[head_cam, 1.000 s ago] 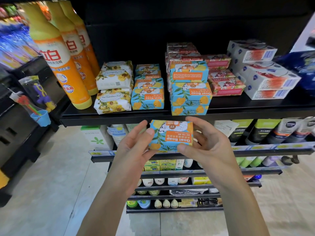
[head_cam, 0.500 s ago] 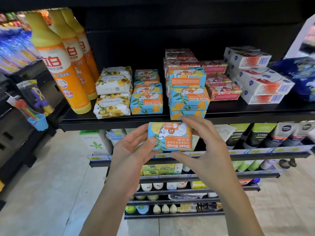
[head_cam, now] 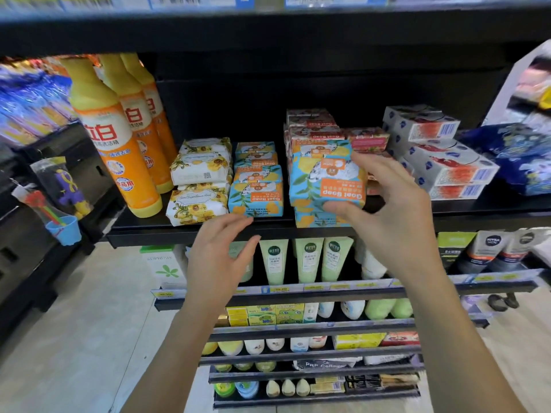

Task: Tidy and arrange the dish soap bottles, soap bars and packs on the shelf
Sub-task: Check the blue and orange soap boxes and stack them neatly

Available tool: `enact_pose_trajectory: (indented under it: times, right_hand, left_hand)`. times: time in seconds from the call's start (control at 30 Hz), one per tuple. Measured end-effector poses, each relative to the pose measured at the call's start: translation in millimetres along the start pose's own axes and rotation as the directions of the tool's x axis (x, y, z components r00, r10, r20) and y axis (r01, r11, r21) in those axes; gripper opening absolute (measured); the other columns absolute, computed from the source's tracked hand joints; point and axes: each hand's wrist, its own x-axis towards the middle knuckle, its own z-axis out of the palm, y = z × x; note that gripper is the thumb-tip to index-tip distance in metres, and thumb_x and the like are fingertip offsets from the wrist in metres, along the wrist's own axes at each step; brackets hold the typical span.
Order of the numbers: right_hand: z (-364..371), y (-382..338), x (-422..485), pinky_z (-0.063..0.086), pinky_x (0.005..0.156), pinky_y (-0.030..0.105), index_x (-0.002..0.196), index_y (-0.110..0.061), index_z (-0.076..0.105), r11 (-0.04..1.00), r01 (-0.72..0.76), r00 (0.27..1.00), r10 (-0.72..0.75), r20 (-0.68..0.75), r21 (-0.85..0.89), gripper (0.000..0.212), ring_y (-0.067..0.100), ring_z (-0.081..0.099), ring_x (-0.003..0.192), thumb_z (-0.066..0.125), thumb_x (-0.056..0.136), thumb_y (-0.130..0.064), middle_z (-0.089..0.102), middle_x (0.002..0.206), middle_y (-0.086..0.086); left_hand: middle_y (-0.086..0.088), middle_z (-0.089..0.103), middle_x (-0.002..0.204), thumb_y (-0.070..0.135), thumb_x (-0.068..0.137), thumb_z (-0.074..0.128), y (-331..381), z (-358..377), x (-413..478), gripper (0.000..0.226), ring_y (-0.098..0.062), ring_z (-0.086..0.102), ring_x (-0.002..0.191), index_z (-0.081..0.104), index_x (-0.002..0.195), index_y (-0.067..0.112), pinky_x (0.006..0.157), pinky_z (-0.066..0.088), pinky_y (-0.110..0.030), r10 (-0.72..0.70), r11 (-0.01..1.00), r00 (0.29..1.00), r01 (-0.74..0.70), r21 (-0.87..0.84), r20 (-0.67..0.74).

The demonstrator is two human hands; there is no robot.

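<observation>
Lifted from below the black shelf (head_cam: 179, 235), the blue-and-yellow cardboard goat soap box (head_cam: 325, 180) now meets the matching stack (head_cam: 316, 219) at the front edge, pinched by the right hand (head_cam: 387, 213); the left hand (head_cam: 220, 251), fingers spread, has released it, so restacking seems close.

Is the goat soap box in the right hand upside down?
Upside down: the goat soap box, pinched by the right hand, shows its lettering inverted.
</observation>
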Motion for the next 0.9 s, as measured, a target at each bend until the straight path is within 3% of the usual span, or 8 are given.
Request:
enact_pose_trajectory:
  times: [0.2, 0.47, 0.67, 0.9]
  right_hand:
    - [0.7, 3.6, 26.6, 0.053, 0.103, 0.034, 0.138, -0.019, 0.061, 0.997, -0.073, 0.997, 0.073, 0.018, -0.034, 0.068, 0.009, 0.059, 0.117, 0.088, 0.078, -0.032, 0.057, 0.131, -0.008]
    - [-2.8, 3.2, 29.7, 0.051, 0.104, 0.033, 0.136, -0.023, 0.061, 0.993, -0.051, 0.998, 0.055, 0.039, -0.11, 0.067, 0.011, 0.057, 0.119, 0.088, 0.076, -0.037, 0.055, 0.129, -0.008]
    - [-4.8, 3.1, 32.4, 0.05, 0.098, 0.02, 0.133, -0.022, 0.063, 0.991, -0.043, 0.993, 0.057, 0.107, -0.128, 0.065, 0.002, 0.057, 0.11, 0.089, 0.073, -0.031, 0.055, 0.125, -0.01]
    - [-1.6, 7.4, 36.6, 0.054, 0.102, 0.037, 0.128, -0.022, 0.066, 0.993, -0.048, 0.994, 0.057, 0.09, -0.107, 0.056, 0.008, 0.056, 0.118, 0.087, 0.077, -0.027, 0.055, 0.126, -0.009]
  left_hand:
    - [-0.006, 0.071, 0.115, 0.016, 0.084, 0.083, -17.0, 16.5, 2.0, 0.033, -0.026, 0.061, 0.111, 0.076, 0.116, 0.009, 0.094, 0.054, -0.051, 0.191, 0.966, 0.979, -0.174, 0.192, -0.074]
    - [-0.005, 0.073, 0.114, 0.015, 0.084, 0.083, -21.6, 22.9, 0.7, 0.031, -0.022, 0.061, 0.111, 0.077, 0.114, 0.01, 0.098, 0.051, -0.042, 0.18, 0.973, 0.975, -0.158, 0.168, -0.128]
    - [-0.003, 0.073, 0.114, 0.016, 0.085, 0.082, -21.5, 26.1, -0.8, 0.029, -0.02, 0.06, 0.112, 0.077, 0.113, 0.011, 0.101, 0.048, -0.038, 0.148, 0.983, 0.976, -0.129, 0.128, -0.157]
    - [-0.003, 0.074, 0.113, 0.016, 0.084, 0.081, -20.9, 28.2, -1.2, 0.028, -0.016, 0.056, 0.113, 0.078, 0.112, 0.01, 0.101, 0.047, -0.036, 0.117, 0.991, 0.978, -0.104, 0.082, -0.172]
